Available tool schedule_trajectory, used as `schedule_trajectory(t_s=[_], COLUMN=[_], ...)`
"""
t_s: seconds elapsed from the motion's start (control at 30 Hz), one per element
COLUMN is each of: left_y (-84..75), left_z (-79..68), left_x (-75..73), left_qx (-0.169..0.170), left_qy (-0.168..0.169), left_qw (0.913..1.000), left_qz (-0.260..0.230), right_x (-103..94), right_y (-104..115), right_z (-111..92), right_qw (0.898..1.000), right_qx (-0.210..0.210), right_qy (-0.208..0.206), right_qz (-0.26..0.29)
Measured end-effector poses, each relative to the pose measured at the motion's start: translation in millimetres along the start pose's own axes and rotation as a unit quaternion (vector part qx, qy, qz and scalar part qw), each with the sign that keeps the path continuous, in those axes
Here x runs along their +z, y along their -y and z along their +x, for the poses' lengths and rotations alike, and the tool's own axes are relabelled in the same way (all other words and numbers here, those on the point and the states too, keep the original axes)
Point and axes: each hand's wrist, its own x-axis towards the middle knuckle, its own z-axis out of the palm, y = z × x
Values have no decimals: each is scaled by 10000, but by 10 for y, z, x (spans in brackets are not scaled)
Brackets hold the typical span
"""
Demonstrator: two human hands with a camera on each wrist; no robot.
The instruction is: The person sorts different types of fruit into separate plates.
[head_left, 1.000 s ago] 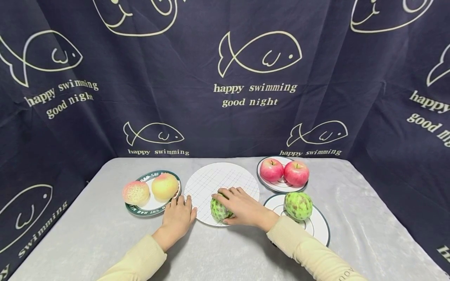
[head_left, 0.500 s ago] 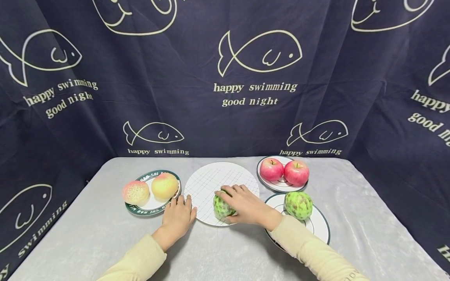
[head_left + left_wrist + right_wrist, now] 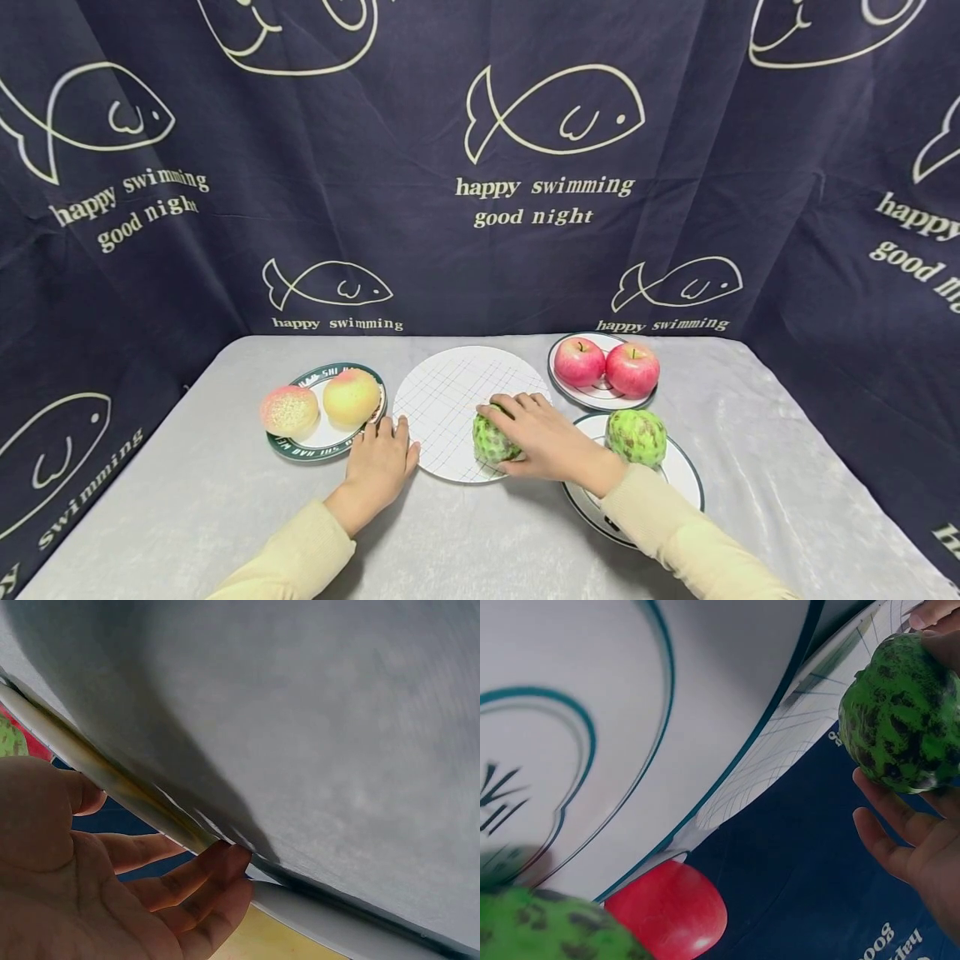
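In the head view my right hand [image 3: 551, 442] grips a green custard apple [image 3: 492, 437] with dark blotches, over the right side of a round white plate [image 3: 442, 400] with a thin-lined grid. The right wrist view shows fingers and thumb around this custard apple [image 3: 904, 712]. My left hand [image 3: 377, 467], holding nothing, lies between the grid plate and a green-rimmed oval plate [image 3: 306, 454], its fingertips at their edges. A second custard apple [image 3: 636, 437] sits on a white plate with dark rings [image 3: 686, 492], partly hidden behind the right forearm.
Two peaches, a speckled one [image 3: 290, 412] and a yellower one [image 3: 352, 398], sit on the oval plate. At the back right, two red apples [image 3: 580, 362] share a small dark-rimmed plate [image 3: 600, 405]. A navy curtain [image 3: 480, 275] with fish prints hangs behind the grey-covered table [image 3: 225, 500].
My right hand has slid a little to the right over the grid plate, carrying the custard apple along. The left hand stays where it was.
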Motion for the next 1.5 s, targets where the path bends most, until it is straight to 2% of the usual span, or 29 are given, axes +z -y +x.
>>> schedule_trajectory(t_s=[0.47, 0.87, 1.5], left_y=[1, 3, -2], left_z=[3, 7, 7], left_x=[0, 7, -5], left_qx=[-30, -50, -83], left_qy=[95, 95, 151], left_qw=[9999, 9999, 9998], left_qz=[-43, -62, -70], right_x=[-84, -189, -191], right_y=[-105, -173, -275], right_z=[-205, -393, -678], right_qw=[9996, 9989, 9971], right_qx=[182, 395, 711], right_qy=[-184, -175, -237], right_qz=[61, 193, 155])
